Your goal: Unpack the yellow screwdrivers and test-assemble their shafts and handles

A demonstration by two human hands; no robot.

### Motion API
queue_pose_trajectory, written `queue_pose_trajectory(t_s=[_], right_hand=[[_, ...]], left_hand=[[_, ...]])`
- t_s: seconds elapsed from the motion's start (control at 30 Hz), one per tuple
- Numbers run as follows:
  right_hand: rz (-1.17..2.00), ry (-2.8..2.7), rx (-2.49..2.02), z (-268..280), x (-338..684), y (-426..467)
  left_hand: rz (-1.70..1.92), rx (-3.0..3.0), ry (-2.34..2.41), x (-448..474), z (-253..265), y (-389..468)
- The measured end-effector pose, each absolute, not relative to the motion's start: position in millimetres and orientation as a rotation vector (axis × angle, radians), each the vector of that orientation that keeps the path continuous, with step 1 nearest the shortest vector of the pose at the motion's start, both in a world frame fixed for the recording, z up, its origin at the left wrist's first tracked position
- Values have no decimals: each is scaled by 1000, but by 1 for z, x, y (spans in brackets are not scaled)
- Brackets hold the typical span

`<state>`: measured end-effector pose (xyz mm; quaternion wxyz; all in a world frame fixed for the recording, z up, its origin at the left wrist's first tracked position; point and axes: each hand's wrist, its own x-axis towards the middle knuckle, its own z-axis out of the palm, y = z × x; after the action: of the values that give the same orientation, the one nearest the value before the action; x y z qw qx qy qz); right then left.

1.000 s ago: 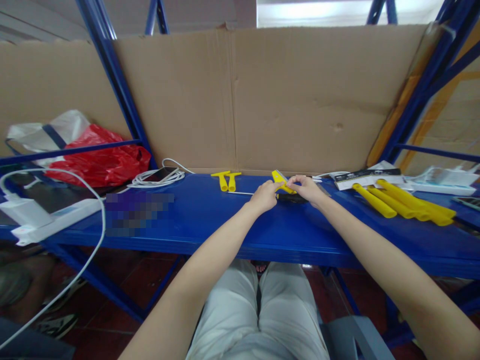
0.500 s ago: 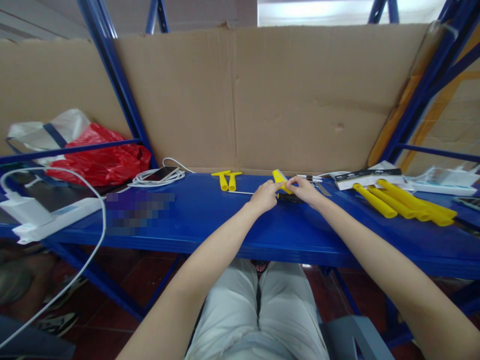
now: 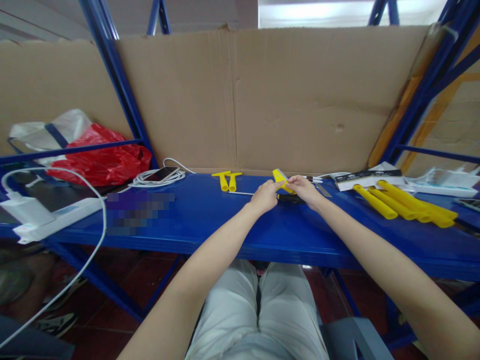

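Between both hands is a yellow scraper head [image 3: 279, 176] with a thin grey strip along one edge, held tilted just above the blue table. My left hand [image 3: 264, 195] grips its near left side, fingers closed. On the right side, my right hand [image 3: 302, 188] pinches it with closed fingers, which partly cover it. Below the hands lies a screwdriver [image 3: 290, 199]; its dark handle is under the scraper head and its long shaft points left. Two yellow T-shaped pieces [image 3: 224, 181] lie to the left. A flat grey blade [image 3: 323, 190] rests right of my right hand.
Several yellow tube handles [image 3: 378, 204] lie at the right beside black-and-white packaging [image 3: 367, 179]. A power strip [image 3: 60, 219] with a white cable, a phone [image 3: 163, 174] on a coiled cable and a red bag [image 3: 105, 155] are at the left. Cardboard [image 3: 281, 100] stands behind the table.
The fingers of my right hand have shifted slightly on the scraper head. My left hand stays nearly still.
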<state>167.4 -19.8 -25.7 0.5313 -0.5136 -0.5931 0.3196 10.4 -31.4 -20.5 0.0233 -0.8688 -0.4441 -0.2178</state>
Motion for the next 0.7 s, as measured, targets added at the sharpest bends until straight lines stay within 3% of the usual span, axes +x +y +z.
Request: queue_pose_trajectory(t_s=[0.7], right_hand=[[1058, -1541, -1172, -13, 198, -27]], left_hand=[[-605, -2768, -1073, 4, -21, -26]])
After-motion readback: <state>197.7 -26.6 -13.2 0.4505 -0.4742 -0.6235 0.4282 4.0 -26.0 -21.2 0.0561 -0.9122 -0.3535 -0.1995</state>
